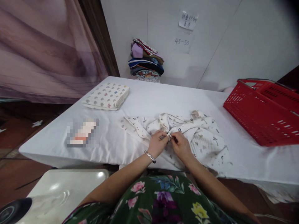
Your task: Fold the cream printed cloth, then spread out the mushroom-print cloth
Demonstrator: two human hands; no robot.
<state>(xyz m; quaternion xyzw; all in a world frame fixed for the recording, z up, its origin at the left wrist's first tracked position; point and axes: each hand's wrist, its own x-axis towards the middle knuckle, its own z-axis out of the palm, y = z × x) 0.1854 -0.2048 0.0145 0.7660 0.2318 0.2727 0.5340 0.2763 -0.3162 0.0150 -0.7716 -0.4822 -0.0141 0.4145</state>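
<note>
A thin white cloth (203, 137) printed with small palm trees and other motifs lies rumpled on the table in front of me. My left hand (159, 142) pinches a gathered edge of it near the middle. Close beside, almost touching, my right hand (181, 144) grips the same edge between thumb and fingers. The cloth spreads out in loose folds to both sides and hangs toward the table's front edge. Whether it is a garment or a blanket I cannot tell.
On the white-covered table (177, 96), a folded cream patterned cloth (106, 96) lies at back left, near a pixelated flat object (84, 132). A red plastic basket (263, 112) stands right. Folded textiles (147, 59) are stacked by the wall. A white stool (58, 193) is at lower left.
</note>
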